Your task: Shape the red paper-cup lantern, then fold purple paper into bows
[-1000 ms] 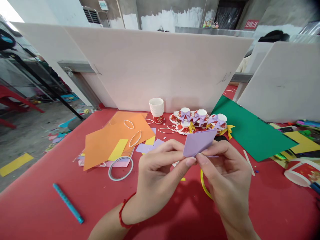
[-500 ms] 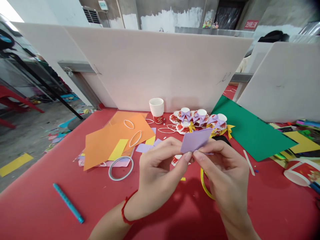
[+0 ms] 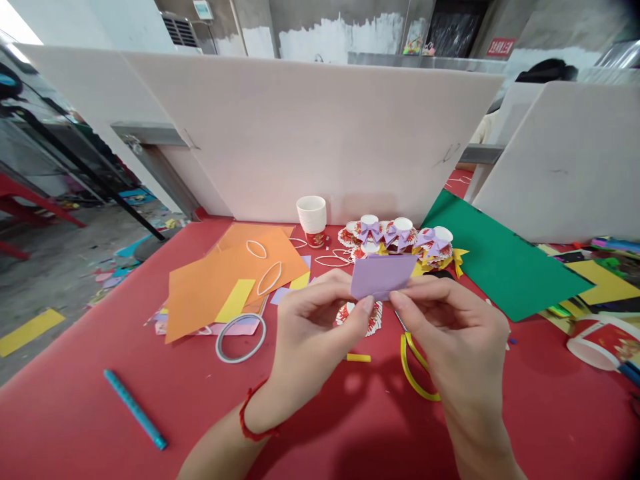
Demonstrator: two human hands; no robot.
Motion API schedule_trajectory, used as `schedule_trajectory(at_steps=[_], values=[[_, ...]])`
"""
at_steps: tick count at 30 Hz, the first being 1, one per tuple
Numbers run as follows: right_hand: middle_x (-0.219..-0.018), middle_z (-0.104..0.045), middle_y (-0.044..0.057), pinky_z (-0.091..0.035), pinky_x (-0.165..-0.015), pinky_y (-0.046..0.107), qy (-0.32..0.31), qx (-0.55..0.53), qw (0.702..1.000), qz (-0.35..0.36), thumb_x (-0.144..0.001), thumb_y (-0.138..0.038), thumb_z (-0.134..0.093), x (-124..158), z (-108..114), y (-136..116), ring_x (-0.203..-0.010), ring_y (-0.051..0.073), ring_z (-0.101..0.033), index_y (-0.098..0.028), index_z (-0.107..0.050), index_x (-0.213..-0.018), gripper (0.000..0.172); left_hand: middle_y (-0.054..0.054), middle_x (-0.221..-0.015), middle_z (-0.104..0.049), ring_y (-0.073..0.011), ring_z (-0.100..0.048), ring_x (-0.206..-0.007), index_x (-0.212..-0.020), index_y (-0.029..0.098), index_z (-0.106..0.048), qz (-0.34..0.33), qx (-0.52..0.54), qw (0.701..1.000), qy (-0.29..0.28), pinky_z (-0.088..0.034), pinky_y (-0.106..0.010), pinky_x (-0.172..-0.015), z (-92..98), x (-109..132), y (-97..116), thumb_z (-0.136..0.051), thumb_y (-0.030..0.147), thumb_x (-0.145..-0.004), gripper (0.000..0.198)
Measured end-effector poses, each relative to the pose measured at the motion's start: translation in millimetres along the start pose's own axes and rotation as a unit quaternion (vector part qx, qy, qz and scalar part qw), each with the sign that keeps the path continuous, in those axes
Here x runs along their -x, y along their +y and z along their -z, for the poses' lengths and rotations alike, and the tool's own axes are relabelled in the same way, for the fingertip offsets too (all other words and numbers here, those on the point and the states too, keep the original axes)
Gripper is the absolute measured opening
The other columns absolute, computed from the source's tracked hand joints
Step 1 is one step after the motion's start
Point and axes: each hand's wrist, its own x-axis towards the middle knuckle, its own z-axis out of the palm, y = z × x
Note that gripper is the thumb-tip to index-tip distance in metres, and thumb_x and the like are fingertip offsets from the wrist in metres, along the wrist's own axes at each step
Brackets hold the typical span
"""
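A small piece of purple paper (image 3: 383,275) is held up between both hands, with a narrow fold along its lower edge. My left hand (image 3: 313,340) pinches its lower left part between thumb and fingers. At the lower right part, my right hand (image 3: 450,340) grips the same paper. Yellow-handled scissors (image 3: 413,380) lie on the table, partly hidden behind my right hand. Behind the paper stand several small white and red cup pieces with purple bows (image 3: 400,233). A red and white frilled piece (image 3: 373,320) lies just below the paper, partly covered by the hands.
Orange sheets (image 3: 200,293), a yellow strip (image 3: 235,300) and a roll of tape (image 3: 241,338) lie left. A teal pen (image 3: 135,409) is nearer the front. Stacked paper cups (image 3: 311,220) stand by the white partition (image 3: 320,133). Right are a green sheet (image 3: 510,260) and a tipped cup (image 3: 600,343).
The purple paper has shifted slightly left and turned more level, facing the camera. My hands have moved a little apart, showing more of the frilled piece and scissors.
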Motion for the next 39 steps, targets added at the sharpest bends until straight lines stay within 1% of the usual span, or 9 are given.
schedule_trajectory(at_steps=[8, 15, 20, 23, 28, 30, 33, 35, 39], values=[[-0.069, -0.077, -0.003, -0.063, -0.057, 0.020, -0.025, -0.068, 0.996, -0.058, -0.067, -0.004, -0.075, -3, 0, 2, -0.062, 0.013, -0.074, -0.022, -0.073, -0.065, 0.018, 0.000, -0.054, -0.063, -0.0110, -0.052, -0.053, -0.057, 0.019, -0.073, -0.007, -0.050, 0.999, 0.011, -0.045, -0.023, -0.050, 0.5, -1, 4, -0.073, 0.014, -0.074, 0.018], [-0.064, -0.073, -0.005, -0.062, -0.054, 0.022, -0.030, -0.071, 0.994, -0.071, -0.075, -0.010, -0.076, -7, 4, 7, -0.055, 0.014, -0.073, -0.022, -0.064, -0.072, 0.017, 0.001, -0.060, -0.066, -0.0102, -0.054, -0.055, -0.064, 0.020, -0.077, 0.041, 0.033, 0.998, 0.027, -0.045, -0.022, -0.050, -1.0, 0, -4, -0.076, 0.016, -0.073, 0.010], [-0.100, -0.077, 0.002, -0.062, -0.082, 0.033, -0.056, 0.077, 0.991, 0.092, -0.089, -0.006, -0.059, -10, 14, 3, -0.093, 0.018, -0.075, -0.024, -0.065, -0.093, 0.020, 0.002, -0.054, -0.060, -0.0083, -0.051, -0.055, -0.058, 0.016, -0.072, 0.150, 0.117, 0.981, 0.047, -0.045, -0.020, -0.055, 1.4, -7, -4, -0.078, 0.019, -0.068, 0.012], [-0.127, -0.068, 0.008, -0.053, -0.098, 0.042, -0.126, 0.225, 0.934, 0.249, -0.087, 0.000, -0.061, -13, 20, 3, -0.119, 0.025, -0.063, -0.024, -0.068, -0.097, 0.027, 0.001, -0.054, -0.057, -0.0080, -0.050, -0.056, -0.055, 0.014, -0.069, 0.209, 0.154, 0.966, 0.023, -0.044, -0.020, -0.056, 2.7, -10, -4, -0.077, 0.022, -0.067, 0.016], [-0.085, -0.077, 0.001, -0.052, -0.080, 0.040, -0.124, 0.289, 0.875, 0.368, -0.082, 0.003, -0.068, -15, 20, 5, -0.086, 0.021, -0.068, -0.023, -0.071, -0.089, 0.027, 0.002, -0.057, -0.057, -0.0086, -0.051, -0.056, -0.058, 0.016, -0.062, 0.269, 0.167, 0.948, -0.017, -0.045, -0.022, -0.057, 3.3, -7, -7, -0.075, 0.026, -0.070, 0.019], [-0.079, -0.076, -0.001, -0.053, -0.076, 0.037, -0.109, 0.275, 0.890, 0.347, -0.083, 0.000, -0.069, -14, 19, 4, -0.079, 0.019, -0.068, -0.023, -0.071, -0.087, 0.024, 0.002, -0.064, -0.058, -0.0097, -0.053, -0.061, -0.067, 0.018, -0.062, 0.197, 0.107, 0.975, 0.014, -0.046, -0.023, -0.060, 4.5, -6, -9, -0.074, 0.029, -0.074, 0.018], [-0.077, -0.075, -0.003, -0.055, -0.072, 0.032, -0.095, 0.227, 0.936, 0.251, -0.083, -0.003, -0.071, -13, 21, 2, -0.075, 0.016, -0.068, -0.024, -0.071, -0.083, 0.021, -0.001, -0.097, -0.066, -0.0138, -0.061, -0.086, -0.096, 0.023, -0.066, -0.033, -0.053, 0.995, 0.077, -0.049, -0.025, -0.073, 8.6, -8, -9, -0.082, 0.021, -0.069, 0.032], [-0.078, -0.075, -0.005, -0.055, -0.071, 0.027, -0.102, 0.189, 0.960, 0.180, -0.081, -0.004, -0.074, -13, 23, 1, -0.075, 0.013, -0.068, -0.026, -0.072, -0.082, 0.022, -0.004, -0.107, -0.068, -0.0189, -0.062, -0.101, -0.102, 0.024, -0.070, -0.148, -0.154, 0.977, 0.003, -0.051, -0.030, -0.083, 12.2, -10, -7, -0.084, 0.016, -0.068, 0.037], [-0.079, -0.075, -0.009, -0.055, -0.070, 0.021, -0.123, 0.139, 0.978, 0.091, -0.080, -0.007, -0.075, -12, 28, 0, -0.076, 0.010, -0.069, -0.029, -0.073, -0.083, 0.022, -0.003, -0.079, -0.073, -0.0156, -0.067, -0.074, -0.084, 0.022, -0.074, -0.223, -0.162, 0.956, -0.101, -0.054, -0.028, -0.066, 16.2, -12, -6, -0.070, 0.012, -0.085, 0.011]])
